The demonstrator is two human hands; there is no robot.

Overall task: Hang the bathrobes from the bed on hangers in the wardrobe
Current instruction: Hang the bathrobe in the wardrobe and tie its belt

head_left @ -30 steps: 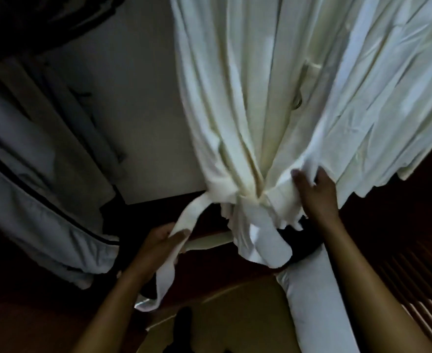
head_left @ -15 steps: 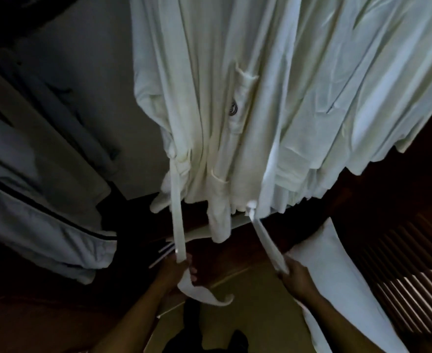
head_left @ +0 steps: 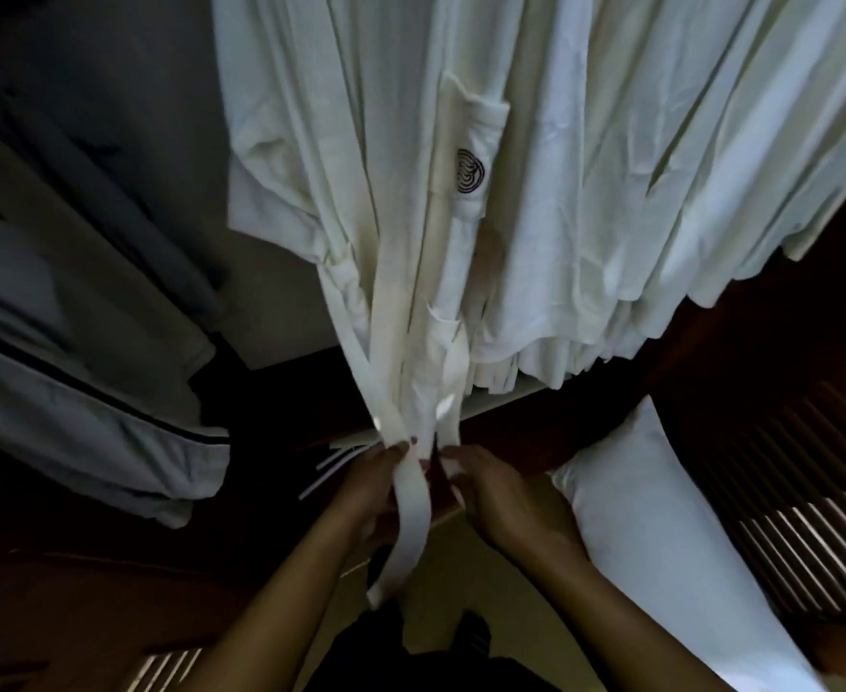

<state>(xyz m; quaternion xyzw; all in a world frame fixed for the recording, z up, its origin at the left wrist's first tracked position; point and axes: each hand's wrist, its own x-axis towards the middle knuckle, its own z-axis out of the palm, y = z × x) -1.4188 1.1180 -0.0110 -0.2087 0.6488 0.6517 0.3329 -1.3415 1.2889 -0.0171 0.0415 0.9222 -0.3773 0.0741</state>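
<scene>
Inside the dim wooden wardrobe (head_left: 585,432) a white cotton bathrobe (head_left: 411,192) hangs. Below its hem, left hand (head_left: 361,491) and right hand (head_left: 505,496) each pinch 1 white belt end (head_left: 411,506), apparently tying; crossing them likely comes next.

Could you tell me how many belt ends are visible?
2: the left belt end, pinched by the left hand; the right belt end, held by the right hand. Folds may hide others.

One white bathrobe (head_left: 401,142) with one round emblem (head_left: 470,172), more white folds (head_left: 670,167) beside it of unclear number, two belt ends (head_left: 413,496), one left hand (head_left: 368,491), one right hand (head_left: 505,496), one pillow (head_left: 660,516), one grey garment (head_left: 86,417)
</scene>
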